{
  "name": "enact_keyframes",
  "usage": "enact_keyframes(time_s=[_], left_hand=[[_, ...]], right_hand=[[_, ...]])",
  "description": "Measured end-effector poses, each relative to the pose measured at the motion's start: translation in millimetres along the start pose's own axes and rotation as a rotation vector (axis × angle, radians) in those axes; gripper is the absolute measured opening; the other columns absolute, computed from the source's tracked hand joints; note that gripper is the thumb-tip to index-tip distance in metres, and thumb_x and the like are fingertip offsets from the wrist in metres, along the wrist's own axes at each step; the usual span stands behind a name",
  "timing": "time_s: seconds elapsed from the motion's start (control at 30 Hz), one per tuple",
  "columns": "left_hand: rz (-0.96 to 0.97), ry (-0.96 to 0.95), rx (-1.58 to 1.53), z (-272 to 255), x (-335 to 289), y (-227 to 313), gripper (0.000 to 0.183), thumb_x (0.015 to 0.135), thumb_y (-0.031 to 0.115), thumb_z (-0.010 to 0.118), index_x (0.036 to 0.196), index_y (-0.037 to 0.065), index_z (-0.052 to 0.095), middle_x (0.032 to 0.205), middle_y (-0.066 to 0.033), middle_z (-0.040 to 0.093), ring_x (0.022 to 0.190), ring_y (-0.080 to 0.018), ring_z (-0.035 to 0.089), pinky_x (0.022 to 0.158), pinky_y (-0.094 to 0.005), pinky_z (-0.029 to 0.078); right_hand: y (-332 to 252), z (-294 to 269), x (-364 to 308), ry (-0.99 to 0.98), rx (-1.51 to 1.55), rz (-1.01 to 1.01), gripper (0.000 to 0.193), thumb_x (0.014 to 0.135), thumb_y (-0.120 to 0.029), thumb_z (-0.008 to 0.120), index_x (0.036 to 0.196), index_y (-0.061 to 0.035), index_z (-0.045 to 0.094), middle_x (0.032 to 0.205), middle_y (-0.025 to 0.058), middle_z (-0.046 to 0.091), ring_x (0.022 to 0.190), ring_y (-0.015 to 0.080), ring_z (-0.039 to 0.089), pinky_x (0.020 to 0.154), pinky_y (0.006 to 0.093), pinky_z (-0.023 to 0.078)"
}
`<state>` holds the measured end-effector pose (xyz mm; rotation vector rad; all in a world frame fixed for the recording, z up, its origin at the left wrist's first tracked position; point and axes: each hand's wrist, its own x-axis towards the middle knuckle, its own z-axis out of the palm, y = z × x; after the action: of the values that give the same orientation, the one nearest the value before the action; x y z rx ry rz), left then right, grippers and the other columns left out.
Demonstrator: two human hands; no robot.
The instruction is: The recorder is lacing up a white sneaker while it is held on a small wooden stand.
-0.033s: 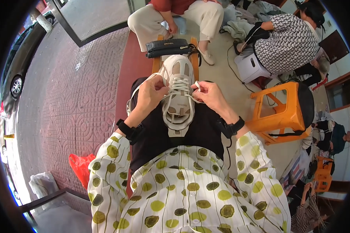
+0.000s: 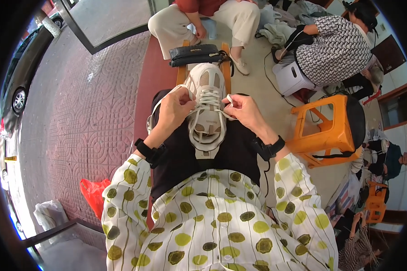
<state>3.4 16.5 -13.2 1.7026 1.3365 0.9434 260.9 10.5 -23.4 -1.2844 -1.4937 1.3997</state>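
Left hand [image 2: 175,110] and right hand [image 2: 247,113] unchanged, pinching laces [image 2: 209,96]; shoe [image 2: 208,118] virtually unmoved.

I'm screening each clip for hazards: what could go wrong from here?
The cream fabric shoelace could slip, since the left hand and right hand only pinch it in their fingers. Uneven tugging might twist the beige-and-white mesh sneaker, as neither hand grips its body. The black rectangular zippered pouch, close beyond its toe, might get nudged.

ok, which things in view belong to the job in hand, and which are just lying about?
Job in hand: shoe; laces, pinched by left hand and right hand.
Lying about: black pouch; nearer orange stool; red bag; white bag.
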Motion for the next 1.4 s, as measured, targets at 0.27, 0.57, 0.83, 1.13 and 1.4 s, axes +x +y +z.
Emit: enact_keyframes(time_s=[0.27,0.57,0.83,1.13,1.4], left_hand=[[0.063,0.007,0.277,-9,-2,-4,0.023,0.077,0.02,0.076,0.08,-0.001,0.067,0.074,-0.0141,0.066,0.07,-0.0302,0.066,0.065,-0.0405,0.05],[-0.006,-0.063,0.4,-11,-1,11,0.023,0.077,0.022,0.075,0.079,0.0,0.068,0.079,-0.0147,0.066,0.077,-0.0306,0.067,0.069,-0.0411,0.05],[0.324,0.021,0.618,0,0,15,0.023,0.076,0.021,0.075,0.078,0.001,0.063,0.078,-0.0124,0.064,0.073,-0.0284,0.066,0.067,-0.0391,0.05],[0.057,-0.072,0.408,-6,-7,19,0.016,0.078,0.017,0.07,0.076,0.002,0.064,0.079,-0.0133,0.066,0.076,-0.0336,0.065,0.068,-0.0421,0.049],[0.091,0.046,0.284,-2,-16,15,0.012,0.08,0.013,0.072,0.08,0.003,0.065,0.074,-0.0123,0.063,0.065,-0.0281,0.063,0.061,-0.0386,0.048]], right_hand=[[-11,9,-2,0.123,-0.139,0.007,0.029,0.089,-0.004,0.068,0.116,0.0035,0.065,0.086,0.0033,0.069,0.073,0.0064,0.064,0.06,0.0212,0.055],[-15,16,-12,0.148,-0.478,-0.163,0.023,0.085,-0.004,0.069,0.108,0.0004,0.069,0.081,0.0039,0.067,0.07,0.0089,0.063,0.069,0.026,0.051],[-16,12,-8,0.165,-0.563,-0.254,0.029,0.082,-0.006,0.075,0.109,-0.0014,0.068,0.073,0.0059,0.059,0.066,0.0136,0.06,0.067,0.0283,0.05],[-17,17,-10,0.136,-0.403,-0.182,0.028,0.083,-0.004,0.072,0.111,-0.0006,0.068,0.072,0.0008,0.056,0.065,0.0075,0.057,0.064,0.0254,0.049],[-14,12,-9,0.111,-0.317,-0.111,0.032,0.084,-0.002,0.07,0.116,-0.0001,0.065,0.075,0.0007,0.06,0.066,0.0077,0.058,0.064,0.0259,0.05]])
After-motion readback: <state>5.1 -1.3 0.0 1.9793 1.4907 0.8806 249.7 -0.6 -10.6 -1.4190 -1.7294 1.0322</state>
